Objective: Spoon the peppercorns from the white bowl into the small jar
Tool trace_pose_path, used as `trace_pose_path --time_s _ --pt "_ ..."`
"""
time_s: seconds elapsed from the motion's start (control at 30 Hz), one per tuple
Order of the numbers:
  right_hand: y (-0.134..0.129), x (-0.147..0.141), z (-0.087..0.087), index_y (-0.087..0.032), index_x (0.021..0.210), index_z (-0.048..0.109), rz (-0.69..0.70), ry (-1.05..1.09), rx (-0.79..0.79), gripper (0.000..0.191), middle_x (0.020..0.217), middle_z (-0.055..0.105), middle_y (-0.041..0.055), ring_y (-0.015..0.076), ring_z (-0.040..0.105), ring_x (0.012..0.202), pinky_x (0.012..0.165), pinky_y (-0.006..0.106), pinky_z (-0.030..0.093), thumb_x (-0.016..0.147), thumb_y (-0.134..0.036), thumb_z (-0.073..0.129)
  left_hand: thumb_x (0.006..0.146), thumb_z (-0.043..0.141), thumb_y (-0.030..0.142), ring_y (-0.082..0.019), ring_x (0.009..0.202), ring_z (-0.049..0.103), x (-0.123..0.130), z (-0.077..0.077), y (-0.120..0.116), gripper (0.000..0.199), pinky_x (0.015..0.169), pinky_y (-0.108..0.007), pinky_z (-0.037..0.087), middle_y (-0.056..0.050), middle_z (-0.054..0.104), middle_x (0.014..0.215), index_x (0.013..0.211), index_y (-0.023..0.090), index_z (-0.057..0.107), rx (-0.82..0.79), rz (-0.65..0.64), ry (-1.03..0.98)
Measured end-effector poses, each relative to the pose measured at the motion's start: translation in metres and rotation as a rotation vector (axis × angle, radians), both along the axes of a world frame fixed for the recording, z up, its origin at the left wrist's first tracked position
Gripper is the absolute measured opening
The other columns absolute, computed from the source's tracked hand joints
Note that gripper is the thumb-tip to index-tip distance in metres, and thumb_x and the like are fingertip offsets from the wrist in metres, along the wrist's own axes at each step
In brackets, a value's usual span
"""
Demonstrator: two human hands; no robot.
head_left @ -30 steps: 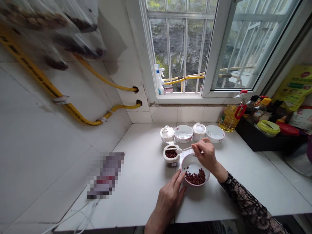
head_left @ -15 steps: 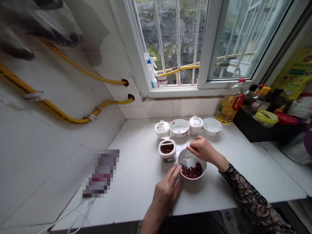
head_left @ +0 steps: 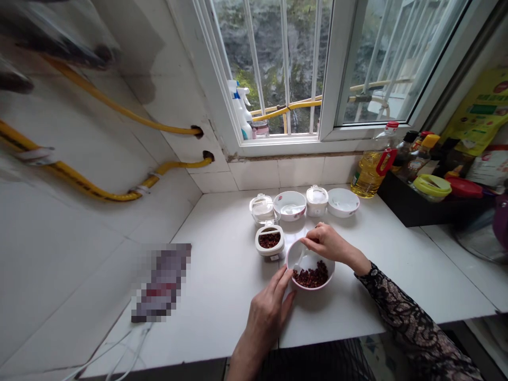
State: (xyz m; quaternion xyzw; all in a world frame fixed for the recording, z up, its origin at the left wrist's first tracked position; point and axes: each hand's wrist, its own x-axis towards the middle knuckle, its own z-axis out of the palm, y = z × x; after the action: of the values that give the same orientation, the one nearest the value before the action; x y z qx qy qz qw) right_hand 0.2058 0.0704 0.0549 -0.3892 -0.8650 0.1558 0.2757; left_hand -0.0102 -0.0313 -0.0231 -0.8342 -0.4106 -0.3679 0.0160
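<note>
My left hand (head_left: 268,312) grips the left rim of a white bowl with a pink rim (head_left: 310,268), which stands on the white tiled counter (head_left: 222,296). A heap of dark red peppercorns (head_left: 311,275) lies in the bowl. My right hand (head_left: 326,243) is over the bowl's far rim, pinching a small white spoon (head_left: 299,260). The spoon's bowl sits inside the white bowl, and my fingers hide most of its handle. Just left of the far rim stands a small white box (head_left: 270,242) holding similar dark red grains.
Beyond the box stand a glass jar (head_left: 262,209), a white bowl (head_left: 289,205), a lidded white pot (head_left: 316,201) and another white bowl (head_left: 343,202). A cooking oil bottle (head_left: 371,173) and a black tray of condiments (head_left: 413,203) stand at right. A pixelated object (head_left: 161,283) lies at left.
The spoon has come from above the gap beside the small box down into the bowl, and my right hand has moved left with it. The whole view has drifted slightly.
</note>
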Motion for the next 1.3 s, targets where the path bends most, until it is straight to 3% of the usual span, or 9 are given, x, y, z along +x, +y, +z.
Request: trace_pose_path --time_s 0.37,0.6,0.77,1.07,1.2,1.3 --pt "0.000 0.000 0.000 -0.016 0.049 0.045 -0.022 0.022 -0.057 0.048 0.044 0.040 -0.0055 0.0077 0.023 0.050 0.058 0.024 0.030 0.094 -0.033 0.049 0.099 0.046 0.019 -0.021 0.110 0.068 0.000 0.000 0.000 0.038 0.086 -0.026 0.058 -0.016 0.064 0.128 0.137 0.016 0.045 -0.009 -0.007 0.002" --pt "0.001 0.002 0.002 -0.016 0.049 0.042 -0.005 0.070 -0.173 0.048 0.044 0.036 -0.0061 0.0065 0.025 0.048 0.050 0.024 0.022 0.092 -0.036 0.049 0.099 0.047 0.019 -0.021 0.105 0.070 -0.001 -0.003 -0.001 0.041 0.086 -0.027 0.059 -0.016 0.065 0.128 0.140 0.017 0.044 -0.019 -0.002 0.007" --pt "0.000 0.003 0.004 -0.016 0.050 0.048 -0.016 0.100 -0.249 0.046 0.045 0.044 -0.0035 0.0067 0.030 0.047 0.047 0.023 0.021 0.091 -0.036 0.049 0.099 0.046 0.020 -0.020 0.100 0.072 -0.002 -0.005 0.000 0.041 0.084 -0.027 0.059 -0.016 0.064 0.128 0.140 0.018 0.043 -0.021 -0.003 0.005" --pt "0.004 0.009 0.009 -0.016 0.052 0.057 -0.107 0.223 -0.464 0.044 0.045 0.040 -0.0048 0.0068 0.030 0.045 0.044 0.023 0.022 0.085 -0.045 0.054 0.100 0.044 0.020 -0.020 0.100 0.072 0.001 0.001 0.000 0.037 0.084 -0.028 0.059 -0.016 0.066 0.124 0.137 0.016 0.045 0.014 0.004 -0.006" --pt "0.013 0.013 0.002 -0.016 0.051 0.056 -0.206 0.324 -0.572 0.049 0.043 0.036 -0.0059 0.0062 0.027 0.044 0.043 0.023 0.018 0.078 -0.056 0.059 0.098 0.045 0.018 -0.022 0.109 0.069 0.002 0.001 0.000 0.038 0.085 -0.028 0.059 -0.015 0.067 0.124 0.136 0.017 0.046 0.021 0.009 -0.011" --pt "0.018 0.012 -0.002 -0.016 0.050 0.055 -0.271 0.451 -0.565 0.056 0.042 0.037 -0.0055 0.0063 0.027 0.043 0.043 0.023 0.019 0.074 -0.066 0.060 0.098 0.045 0.018 -0.022 0.110 0.069 0.001 0.001 0.001 0.040 0.084 -0.028 0.060 -0.015 0.067 0.124 0.138 0.018 0.044 0.024 0.010 -0.006"
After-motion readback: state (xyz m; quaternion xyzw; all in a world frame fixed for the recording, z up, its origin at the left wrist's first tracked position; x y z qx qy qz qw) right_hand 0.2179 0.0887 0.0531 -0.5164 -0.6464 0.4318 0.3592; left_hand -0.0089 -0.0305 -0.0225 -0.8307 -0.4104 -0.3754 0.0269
